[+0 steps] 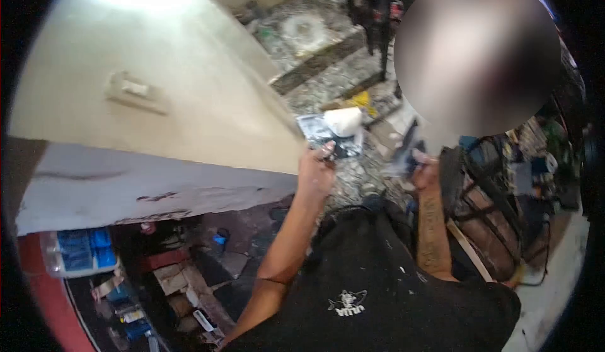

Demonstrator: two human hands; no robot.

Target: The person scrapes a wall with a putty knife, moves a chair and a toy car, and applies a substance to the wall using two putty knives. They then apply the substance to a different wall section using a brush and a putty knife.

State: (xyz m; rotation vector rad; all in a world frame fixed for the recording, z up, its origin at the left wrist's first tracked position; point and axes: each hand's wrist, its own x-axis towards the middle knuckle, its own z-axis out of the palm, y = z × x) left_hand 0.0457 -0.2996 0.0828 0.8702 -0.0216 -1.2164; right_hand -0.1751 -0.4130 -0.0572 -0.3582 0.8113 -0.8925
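"Black shirt (378,276) nearest my camera; ahead, above speckled flooring (356,178), the left hand (317,166) pinches a silvery packet (319,131), white lump (345,122) against it."

"Right hand (426,170)?"

"Wrapped around a dark, blurred item (411,138). I judge the packet light, pliable, slippery: best gripped at its near edge."

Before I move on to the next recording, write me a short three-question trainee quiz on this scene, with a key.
1. Which hand holds the flat piece with a white lump on it?
2. True or false: the right hand is empty.
3. What is the main colour of the wearer's shirt? A: red; B: black; C: yellow.

Key:
1. The left hand.
2. False: it holds a thin item, too blurred to name.
3. B, with a white print on it.
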